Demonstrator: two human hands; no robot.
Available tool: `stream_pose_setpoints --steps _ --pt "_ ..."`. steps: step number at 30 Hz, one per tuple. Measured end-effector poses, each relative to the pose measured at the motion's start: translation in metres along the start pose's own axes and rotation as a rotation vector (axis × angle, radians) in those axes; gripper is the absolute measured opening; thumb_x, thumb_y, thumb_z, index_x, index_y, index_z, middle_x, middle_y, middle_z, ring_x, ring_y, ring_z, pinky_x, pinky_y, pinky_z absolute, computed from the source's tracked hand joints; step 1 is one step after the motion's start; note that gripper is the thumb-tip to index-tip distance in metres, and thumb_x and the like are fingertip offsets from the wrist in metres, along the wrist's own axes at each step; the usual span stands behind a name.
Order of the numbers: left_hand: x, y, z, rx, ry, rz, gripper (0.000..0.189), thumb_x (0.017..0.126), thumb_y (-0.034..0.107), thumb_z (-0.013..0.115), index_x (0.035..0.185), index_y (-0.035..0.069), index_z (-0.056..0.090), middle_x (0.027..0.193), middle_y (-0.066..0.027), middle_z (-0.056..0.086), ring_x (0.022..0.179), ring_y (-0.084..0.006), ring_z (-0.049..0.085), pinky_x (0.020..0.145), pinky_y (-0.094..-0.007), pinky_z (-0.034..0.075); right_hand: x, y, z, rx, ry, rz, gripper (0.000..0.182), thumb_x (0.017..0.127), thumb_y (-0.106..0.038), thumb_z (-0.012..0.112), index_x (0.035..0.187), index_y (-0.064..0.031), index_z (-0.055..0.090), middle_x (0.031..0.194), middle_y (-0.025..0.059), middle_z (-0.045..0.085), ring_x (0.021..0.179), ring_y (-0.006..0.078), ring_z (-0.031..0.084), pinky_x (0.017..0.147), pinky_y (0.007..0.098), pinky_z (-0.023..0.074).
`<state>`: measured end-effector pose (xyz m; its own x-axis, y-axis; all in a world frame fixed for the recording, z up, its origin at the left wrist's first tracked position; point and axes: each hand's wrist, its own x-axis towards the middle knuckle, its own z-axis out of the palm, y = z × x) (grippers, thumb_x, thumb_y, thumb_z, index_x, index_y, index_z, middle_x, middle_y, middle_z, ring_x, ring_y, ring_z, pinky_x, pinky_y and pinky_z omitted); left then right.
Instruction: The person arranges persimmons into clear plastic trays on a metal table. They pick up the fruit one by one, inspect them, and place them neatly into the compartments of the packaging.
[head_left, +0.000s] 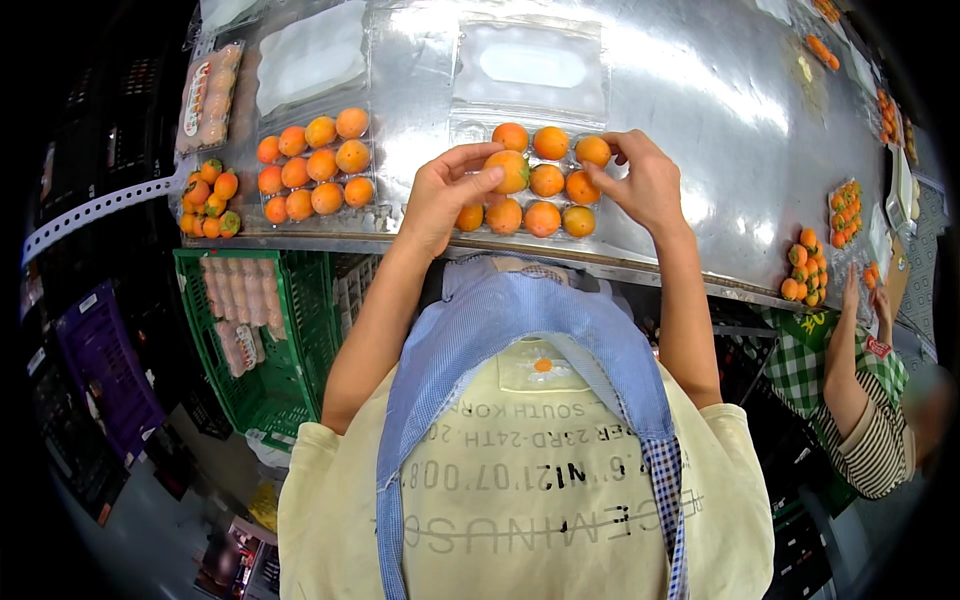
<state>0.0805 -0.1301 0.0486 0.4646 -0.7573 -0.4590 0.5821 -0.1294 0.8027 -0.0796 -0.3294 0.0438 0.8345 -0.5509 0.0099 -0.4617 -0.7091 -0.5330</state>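
Note:
My left hand (459, 186) grips a persimmon (508, 172) with its green calyx turned to the right, over the left part of a clear plastic tray (472, 133). With thumb and fingers, my right hand (636, 178) holds another persimmon (593, 151) at the tray's upper right corner. Several more orange persimmons (542, 219) sit in rows in this tray, whose clear lid (531, 67) lies folded back on the metal table (697, 120). To the left stands a second open tray filled with persimmons (322, 164), its lid (313, 60) also laid back.
Loose persimmons (210, 199) and a closed pack (209, 97) are at the table's left end. Below stands a green crate (262, 390) with packs inside. At the right, a person in a striped sleeve (862, 442) works near piled persimmons (806, 268).

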Motion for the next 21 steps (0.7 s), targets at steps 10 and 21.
stream_pose_setpoints --steps 10,21 --pt "-0.012 0.002 0.014 0.843 0.092 0.367 0.037 0.074 0.007 0.072 0.110 0.004 0.062 0.105 -0.0084 0.064 0.088 -0.0159 0.063 0.074 -0.0269 0.054 0.002 -0.012 0.001 -0.102 0.125 -0.080 0.034 0.069 -0.029 0.076 0.094 -0.0072 0.067 0.080 0.0056 0.063 0.076 0.0236 0.062 0.069 0.0367 0.0479" --pt "-0.007 -0.003 0.009 0.150 -0.073 0.151 0.045 0.078 0.006 0.072 0.121 0.000 0.056 0.108 -0.0097 0.061 0.092 -0.0139 0.062 0.074 -0.0249 0.054 -0.017 -0.056 0.008 0.712 -0.171 0.125 0.035 0.086 -0.026 0.067 0.112 -0.0023 0.062 0.083 0.0059 0.066 0.065 0.0122 0.058 0.060 0.0271 0.0483"
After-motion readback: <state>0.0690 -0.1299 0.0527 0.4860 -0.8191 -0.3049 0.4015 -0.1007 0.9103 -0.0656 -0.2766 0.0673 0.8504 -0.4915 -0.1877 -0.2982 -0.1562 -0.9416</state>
